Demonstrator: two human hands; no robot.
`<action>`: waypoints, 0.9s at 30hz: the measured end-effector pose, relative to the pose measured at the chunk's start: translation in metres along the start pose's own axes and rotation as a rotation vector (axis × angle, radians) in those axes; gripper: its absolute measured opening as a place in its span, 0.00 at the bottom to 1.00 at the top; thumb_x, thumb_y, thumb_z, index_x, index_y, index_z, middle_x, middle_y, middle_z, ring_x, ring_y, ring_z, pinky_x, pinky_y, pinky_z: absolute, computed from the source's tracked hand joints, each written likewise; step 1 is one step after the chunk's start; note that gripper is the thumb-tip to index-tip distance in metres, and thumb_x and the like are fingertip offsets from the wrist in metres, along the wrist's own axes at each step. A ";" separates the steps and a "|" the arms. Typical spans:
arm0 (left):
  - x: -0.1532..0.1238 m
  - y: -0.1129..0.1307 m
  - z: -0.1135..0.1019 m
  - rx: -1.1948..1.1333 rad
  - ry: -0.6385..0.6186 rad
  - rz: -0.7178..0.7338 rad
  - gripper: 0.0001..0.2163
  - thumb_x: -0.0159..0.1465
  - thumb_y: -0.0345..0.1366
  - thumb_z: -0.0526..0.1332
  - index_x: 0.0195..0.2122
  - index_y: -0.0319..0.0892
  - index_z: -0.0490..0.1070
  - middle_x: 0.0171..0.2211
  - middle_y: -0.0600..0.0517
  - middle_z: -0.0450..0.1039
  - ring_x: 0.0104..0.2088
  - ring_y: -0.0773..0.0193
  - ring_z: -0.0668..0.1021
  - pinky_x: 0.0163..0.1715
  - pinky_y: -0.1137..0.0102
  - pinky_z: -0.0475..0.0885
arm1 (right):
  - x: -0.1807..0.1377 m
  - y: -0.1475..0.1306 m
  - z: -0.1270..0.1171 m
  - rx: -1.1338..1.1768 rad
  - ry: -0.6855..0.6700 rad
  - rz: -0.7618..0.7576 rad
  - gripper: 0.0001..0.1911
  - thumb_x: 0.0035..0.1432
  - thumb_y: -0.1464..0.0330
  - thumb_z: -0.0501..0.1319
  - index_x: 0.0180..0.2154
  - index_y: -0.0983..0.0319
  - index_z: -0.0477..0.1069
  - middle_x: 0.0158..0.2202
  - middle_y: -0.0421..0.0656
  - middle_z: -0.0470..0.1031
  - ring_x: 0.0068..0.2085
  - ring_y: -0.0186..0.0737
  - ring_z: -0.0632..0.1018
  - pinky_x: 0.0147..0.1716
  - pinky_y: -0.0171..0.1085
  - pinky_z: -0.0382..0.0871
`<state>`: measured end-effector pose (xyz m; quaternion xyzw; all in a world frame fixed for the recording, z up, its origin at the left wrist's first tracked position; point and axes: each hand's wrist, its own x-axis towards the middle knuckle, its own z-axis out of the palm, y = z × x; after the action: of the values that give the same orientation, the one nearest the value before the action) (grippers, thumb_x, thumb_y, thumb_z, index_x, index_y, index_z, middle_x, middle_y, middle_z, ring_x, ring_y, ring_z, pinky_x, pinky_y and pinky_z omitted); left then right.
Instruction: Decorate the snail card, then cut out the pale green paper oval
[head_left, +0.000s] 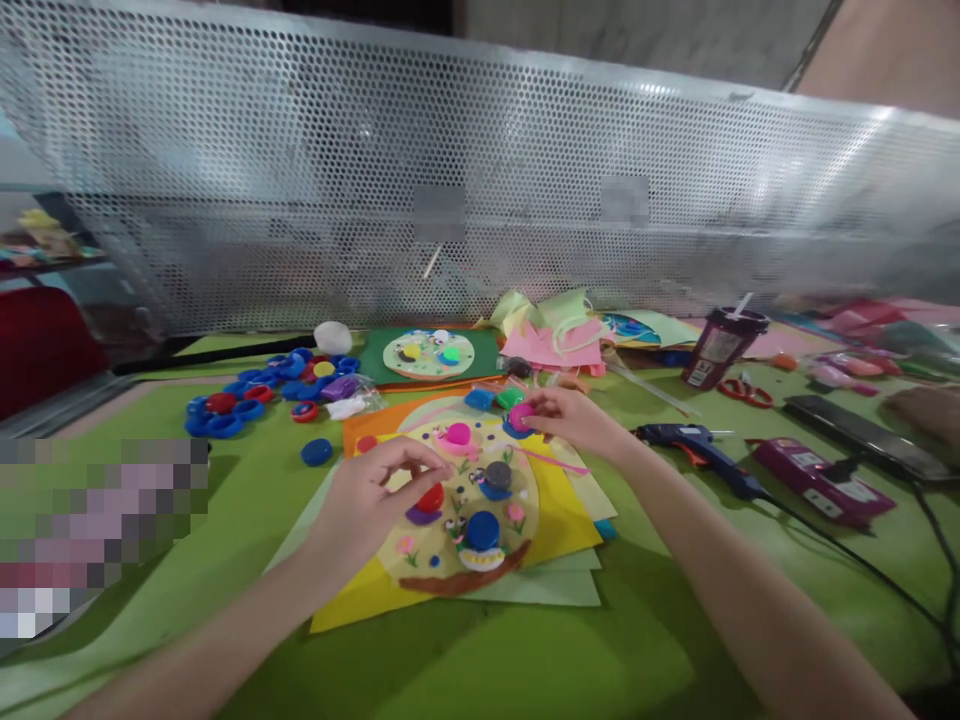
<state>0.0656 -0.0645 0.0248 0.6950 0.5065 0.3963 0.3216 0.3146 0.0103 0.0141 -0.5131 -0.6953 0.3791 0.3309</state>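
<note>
On the green desk (465,660) lies a stack of yellow and pale paper sheets (559,520), and on top of it a round craft disc (461,520) dressed with bottle caps and small flowers. The left hand (371,505) rests on the disc's near-left part, fingers curled in narrowly over a red cap (430,497) that sits on the disc; thumb and forefinger close above it, though I cannot tell whether they actually grip it. The right hand (574,420) hovers at the disc's far-right rim, its fingertips pinched on a pink cap (520,416) (held just above a blue piece at the disc's border).

Also on the disc: a pink cap figure (457,437) toward the far side, a grey cap (498,475) near the middle, and a blue cap (482,530) toward the near side, above a brown curved strip.

Toward the desk's far-left part lies a heap of blue and red caps (255,395), with a single blue cap (316,452) apart from it. Beyond the stack, near the far edge, a second decorated disc (429,354) sits on a dark green sheet. To the right lie a blue glue gun (697,445), red scissors (744,391) and a dark cup with a straw (720,345). A perforated metal screen (480,170) stands along the desk's far edge
</note>
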 end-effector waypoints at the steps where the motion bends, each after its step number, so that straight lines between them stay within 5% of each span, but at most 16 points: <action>1: 0.000 0.002 0.001 -0.022 0.001 -0.002 0.06 0.56 0.41 0.62 0.26 0.45 0.70 0.29 0.54 0.76 0.33 0.61 0.77 0.33 0.70 0.72 | 0.000 -0.001 0.000 -0.004 0.003 0.003 0.06 0.50 0.73 0.61 0.34 0.63 0.68 0.30 0.43 0.75 0.32 0.37 0.76 0.25 0.31 0.67; 12: -0.009 0.017 -0.018 -0.113 -0.051 -0.074 0.07 0.55 0.40 0.62 0.27 0.46 0.64 0.27 0.56 0.75 0.29 0.64 0.79 0.30 0.71 0.74 | 0.002 0.004 -0.001 -0.033 -0.037 -0.012 0.07 0.52 0.71 0.60 0.36 0.64 0.68 0.31 0.44 0.75 0.31 0.36 0.75 0.24 0.31 0.66; 16: -0.015 0.014 -0.025 0.146 -0.154 0.009 0.07 0.57 0.41 0.60 0.36 0.48 0.65 0.32 0.53 0.77 0.36 0.58 0.78 0.37 0.66 0.72 | 0.001 0.002 -0.001 -0.042 -0.081 -0.048 0.08 0.51 0.69 0.61 0.35 0.64 0.68 0.32 0.45 0.74 0.33 0.38 0.75 0.27 0.33 0.67; 21: -0.022 0.000 -0.011 0.421 -0.386 0.142 0.18 0.59 0.34 0.59 0.51 0.51 0.63 0.35 0.56 0.80 0.46 0.55 0.73 0.49 0.60 0.61 | -0.001 -0.001 -0.001 -0.030 -0.116 -0.096 0.09 0.51 0.68 0.61 0.36 0.64 0.68 0.35 0.46 0.75 0.37 0.39 0.76 0.35 0.37 0.68; 27: -0.025 -0.009 0.000 0.600 -0.415 0.216 0.25 0.62 0.32 0.56 0.60 0.49 0.51 0.35 0.52 0.79 0.44 0.52 0.71 0.46 0.59 0.61 | -0.001 -0.001 -0.004 -0.031 -0.105 -0.087 0.09 0.52 0.68 0.61 0.37 0.64 0.68 0.36 0.46 0.76 0.37 0.40 0.76 0.34 0.37 0.69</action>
<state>0.0574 -0.0861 0.0116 0.8731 0.4480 0.1127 0.1560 0.3178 0.0096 0.0172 -0.4668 -0.7391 0.3800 0.3022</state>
